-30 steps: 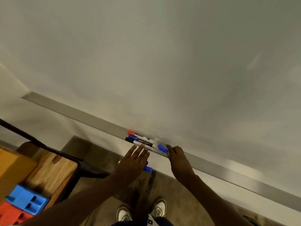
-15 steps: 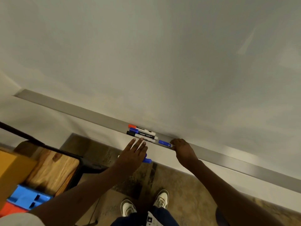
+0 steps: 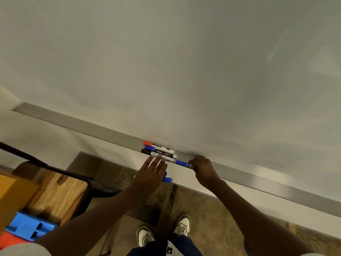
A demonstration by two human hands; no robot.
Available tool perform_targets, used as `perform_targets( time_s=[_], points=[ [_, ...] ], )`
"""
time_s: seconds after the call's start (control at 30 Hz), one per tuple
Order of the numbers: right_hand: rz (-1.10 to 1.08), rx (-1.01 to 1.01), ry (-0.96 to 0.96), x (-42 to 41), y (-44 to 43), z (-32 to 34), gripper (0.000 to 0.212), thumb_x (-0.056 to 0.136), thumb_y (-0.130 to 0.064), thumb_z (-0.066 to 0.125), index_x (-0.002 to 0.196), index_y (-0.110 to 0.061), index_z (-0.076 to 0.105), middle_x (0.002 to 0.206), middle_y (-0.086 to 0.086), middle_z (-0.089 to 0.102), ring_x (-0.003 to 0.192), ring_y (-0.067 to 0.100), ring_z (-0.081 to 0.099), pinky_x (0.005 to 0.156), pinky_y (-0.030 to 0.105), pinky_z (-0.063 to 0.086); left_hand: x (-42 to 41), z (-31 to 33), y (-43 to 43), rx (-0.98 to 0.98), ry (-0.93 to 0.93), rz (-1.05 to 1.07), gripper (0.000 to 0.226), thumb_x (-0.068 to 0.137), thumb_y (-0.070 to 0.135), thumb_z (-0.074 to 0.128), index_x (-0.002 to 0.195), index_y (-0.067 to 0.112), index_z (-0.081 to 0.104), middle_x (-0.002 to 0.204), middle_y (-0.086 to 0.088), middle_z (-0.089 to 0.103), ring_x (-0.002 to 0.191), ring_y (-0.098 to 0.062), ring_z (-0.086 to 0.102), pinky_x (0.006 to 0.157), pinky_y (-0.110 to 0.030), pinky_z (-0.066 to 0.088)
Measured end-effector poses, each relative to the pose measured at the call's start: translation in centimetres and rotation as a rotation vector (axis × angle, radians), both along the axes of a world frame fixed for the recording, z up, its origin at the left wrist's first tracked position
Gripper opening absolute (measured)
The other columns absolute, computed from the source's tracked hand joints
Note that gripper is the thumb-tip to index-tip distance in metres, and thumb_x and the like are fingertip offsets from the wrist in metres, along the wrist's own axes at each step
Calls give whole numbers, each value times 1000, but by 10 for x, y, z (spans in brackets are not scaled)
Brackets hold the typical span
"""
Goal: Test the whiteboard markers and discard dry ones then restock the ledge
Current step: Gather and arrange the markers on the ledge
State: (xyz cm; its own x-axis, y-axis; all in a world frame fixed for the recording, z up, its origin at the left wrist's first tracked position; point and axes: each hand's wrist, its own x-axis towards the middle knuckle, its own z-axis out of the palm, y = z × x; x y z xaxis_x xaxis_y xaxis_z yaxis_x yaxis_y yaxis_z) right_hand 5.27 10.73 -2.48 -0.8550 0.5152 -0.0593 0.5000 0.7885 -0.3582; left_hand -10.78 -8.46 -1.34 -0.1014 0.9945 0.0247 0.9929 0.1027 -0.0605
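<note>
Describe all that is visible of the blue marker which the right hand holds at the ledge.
The blue marker shows a blue, seemingly plastic cap and a sliver of white barrel at the right hand, whose curled fingers grip and hide the rest. It lies along the front of the grey ledge, cap pointing left, close to three other markers; whether it touches them is unclear.
</note>
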Motion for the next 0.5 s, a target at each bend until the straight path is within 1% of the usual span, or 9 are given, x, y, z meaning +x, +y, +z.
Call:
perform_targets(
  time_s=[0.1,0.2,0.33,0.5],
  points=[
    [42,29,-25,0,0,-3,25,76,1,73,97,-13,74,82,5,65,76,24,57,64,35,49,0,-2,1,15,1,-2,56,70,26,82,117,4,64,123,-20,62,120,-36,55,103,-54,35],
    [51,46,-51,-3,-2,-4,27,76,0,74,101,-12,73,85,7,64,79,25,56,67,34,49,0,-2,2,12,-1,-5,56,68,25,83,117,4,64,122,-20,62,120,-36,55,102,-54,39],
    [50,46,-35,-7,-3,-5,25,73,0,76,95,-12,74,81,6,64,75,25,57,63,34,48,1,-1,3,-2,-5,-2,59,66,27,85,116,4,65,122,-19,63,120,-36,55,101,-54,39],
    [41,68,-10,-10,-6,1,16,81,-5,70,96,-11,73,87,7,64,82,26,57,68,34,47,2,2,6,23,-11,-3,59,65,26,86,116,3,65,122,-20,63,120,-36,55,100,-54,40]
  ],
)
